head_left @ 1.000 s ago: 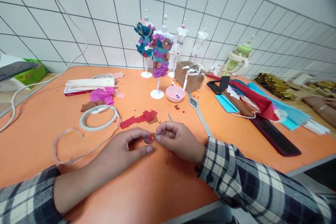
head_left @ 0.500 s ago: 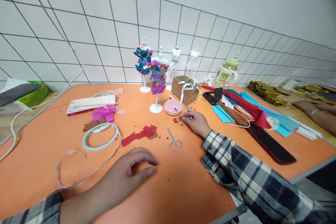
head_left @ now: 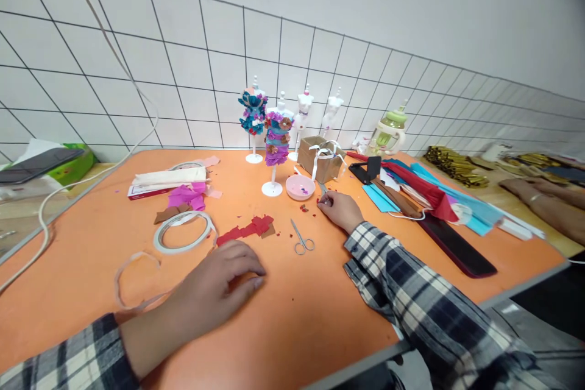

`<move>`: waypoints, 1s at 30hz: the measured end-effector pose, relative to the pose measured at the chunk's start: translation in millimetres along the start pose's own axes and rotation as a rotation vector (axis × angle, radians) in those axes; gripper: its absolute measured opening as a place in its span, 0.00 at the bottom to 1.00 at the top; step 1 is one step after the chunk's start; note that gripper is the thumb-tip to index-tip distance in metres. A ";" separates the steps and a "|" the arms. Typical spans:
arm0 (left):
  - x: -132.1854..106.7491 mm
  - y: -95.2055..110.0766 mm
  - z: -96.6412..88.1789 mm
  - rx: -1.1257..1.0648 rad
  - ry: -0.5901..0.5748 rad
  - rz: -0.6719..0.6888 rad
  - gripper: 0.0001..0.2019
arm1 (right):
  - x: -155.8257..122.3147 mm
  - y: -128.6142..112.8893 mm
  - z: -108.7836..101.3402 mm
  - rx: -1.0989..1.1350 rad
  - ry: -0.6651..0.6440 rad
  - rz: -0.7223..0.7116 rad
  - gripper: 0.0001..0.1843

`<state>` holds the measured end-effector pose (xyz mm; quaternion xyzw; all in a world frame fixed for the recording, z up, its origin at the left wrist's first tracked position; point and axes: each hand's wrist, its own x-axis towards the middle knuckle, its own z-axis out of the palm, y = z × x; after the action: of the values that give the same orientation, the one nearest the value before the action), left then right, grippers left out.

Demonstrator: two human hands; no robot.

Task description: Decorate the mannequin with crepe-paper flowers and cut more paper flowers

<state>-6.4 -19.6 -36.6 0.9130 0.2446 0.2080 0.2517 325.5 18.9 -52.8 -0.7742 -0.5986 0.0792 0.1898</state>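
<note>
My right hand (head_left: 340,211) is down on the table beside the small red and brown paper bits (head_left: 304,208), its fingertips pressed together; whatever they pinch is too small to make out. A shallow pink bowl (head_left: 300,187) with a few purple bits in it stands just beyond those fingers. My left hand (head_left: 226,278) rests on the tabletop, fingers loosely bent and thumb apart, holding nothing. Red crepe paper strips (head_left: 247,230) lie beyond it. Between the hands is a small pair of scissors (head_left: 301,239). A mini dress form (head_left: 278,140) with purple and blue paper decoration stands behind the bowl.
Farther back are a teal-decorated dress form (head_left: 253,116), a cardboard box (head_left: 320,158) and a green-lidded bottle (head_left: 388,131). Tape rolls (head_left: 159,237) and purple paper (head_left: 188,196) lie left. Folded coloured papers (head_left: 425,192) and a dark case (head_left: 457,247) lie right. Another person's arm (head_left: 548,207) is at far right.
My left hand has shifted slightly left and away from me, closer to the red strips. The right hand stays by the paper bits, its fingers drawn in a little. The camera view has shifted somewhat.
</note>
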 end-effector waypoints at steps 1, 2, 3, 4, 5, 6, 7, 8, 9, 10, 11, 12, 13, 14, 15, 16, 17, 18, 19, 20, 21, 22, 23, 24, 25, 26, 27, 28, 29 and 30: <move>-0.2 -1.3 -2.7 0.052 0.012 0.018 0.09 | -0.7 0.3 -0.8 -0.002 -0.004 -0.006 0.10; -0.4 -2.5 -5.7 0.100 0.023 0.031 0.10 | -1.3 0.6 -1.5 -0.003 -0.007 -0.013 0.10; -0.4 -3.8 -8.8 0.143 0.038 0.032 0.10 | -1.6 0.9 -2.1 -0.005 -0.010 -0.021 0.10; -0.1 -5.3 -11.7 0.181 0.056 0.025 0.11 | -1.7 1.3 -2.6 -0.008 -0.012 -0.028 0.10; 0.5 -7.2 -14.5 0.217 0.066 0.013 0.11 | -1.6 1.8 -2.9 -0.012 -0.014 -0.031 0.10; 1.5 -9.7 -17.0 0.256 0.075 -0.003 0.12 | -1.1 2.6 -3.2 -0.017 -0.016 -0.030 0.10; 2.7 -12.9 -19.2 0.299 0.080 -0.008 0.12 | -0.4 3.5 -3.4 -0.022 -0.021 -0.025 0.10; 4.2 -16.8 -21.1 0.347 0.081 -0.007 0.13 | 0.5 4.7 -3.6 -0.027 -0.026 -0.018 0.10; 5.6 -21.3 -22.8 0.400 0.087 0.001 0.14 | 1.5 6.0 -3.8 -0.030 -0.032 -0.010 0.11; 6.9 -26.4 -24.4 0.456 0.120 0.016 0.15 | 2.4 7.3 -3.9 -0.032 -0.036 -0.004 0.11; 7.8 -31.8 -26.0 0.512 0.139 0.015 0.16 | 3.3 8.5 -4.1 -0.032 -0.040 -0.002 0.12; 8.3 -37.2 -27.8 0.561 0.149 0.011 0.16 | 3.9 9.4 -4.2 -0.031 -0.044 -0.005 0.13; 8.3 -42.5 -29.8 0.602 0.157 0.006 0.16 | 4.3 10.1 -4.4 -0.027 -0.046 -0.012 0.14; 7.8 -47.5 -32.0 0.630 0.157 0.004 0.16 | 4.4 10.4 -4.5 -0.022 -0.049 -0.025 0.15; 7.0 -52.0 -34.4 0.653 0.173 -0.006 0.17 | 4.3 10.6 -4.7 -0.015 -0.054 -0.044 0.15; 5.9 -55.8 -36.8 0.668 0.188 -0.013 0.18 | 4.0 10.6 -4.9 -0.007 -0.062 -0.066 0.15; 4.6 -58.9 -39.1 0.678 0.195 -0.021 0.18 | 3.5 10.5 -5.0 0.002 -0.072 -0.094 0.14; 3.3 -61.3 -41.1 0.682 0.206 -0.031 0.19 | 2.8 10.4 -5.3 0.011 -0.085 -0.123 0.12; 2.1 -63.1 -42.8 0.681 0.215 -0.041 0.19 | 2.2 10.4 -5.6 0.018 -0.101 -0.152 0.10; 1.0 -64.5 -44.0 0.675 0.223 -0.054 0.19 | 1.5 10.5 -5.9 0.024 -0.119 -0.178 0.09; 0.2 -65.5 -44.9 0.666 0.233 -0.067 0.18 | 0.8 10.5 -6.4 0.029 -0.136 -0.199 0.09; -0.3 -66.3 -45.4 0.655 0.241 -0.077 0.18 | 0.3 10.5 -6.9 0.032 -0.153 -0.213 0.09; -0.7 -66.9 -45.7 0.643 0.247 -0.084 0.18 | -0.1 10.3 -7.4 0.034 -0.167 -0.221 0.10; -0.8 -67.5 -45.7 0.632 0.249 -0.086 0.17 | -0.3 10.1 -7.9 0.034 -0.178 -0.224 0.11; -0.8 -67.9 -45.6 0.623 0.250 -0.087 0.17 | -0.4 9.7 -8.3 0.032 -0.185 -0.226 0.12; -0.8 -68.3 -45.4 0.616 0.251 -0.085 0.16 | -0.1 9.4 -8.6 0.028 -0.190 -0.228 0.13; -0.7 -68.6 -45.1 0.612 0.250 -0.084 0.16 | 0.3 9.0 -8.6 0.021 -0.191 -0.231 0.14; -0.6 -68.7 -45.0 0.610 0.248 -0.081 0.16 | 1.0 8.8 -8.4 0.014 -0.188 -0.232 0.14; -0.5 -68.7 -44.9 0.609 0.246 -0.077 0.16 | 1.9 8.8 -8.0 0.006 -0.183 -0.230 0.15; -0.5 -68.6 -44.9 0.608 0.242 -0.072 0.16 | 2.9 8.9 -7.4 -0.001 -0.177 -0.223 0.15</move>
<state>-52.8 47.9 -40.0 0.9058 0.3556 0.2235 -0.0564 336.8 18.3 -49.1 -0.6930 -0.6953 0.1253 0.1437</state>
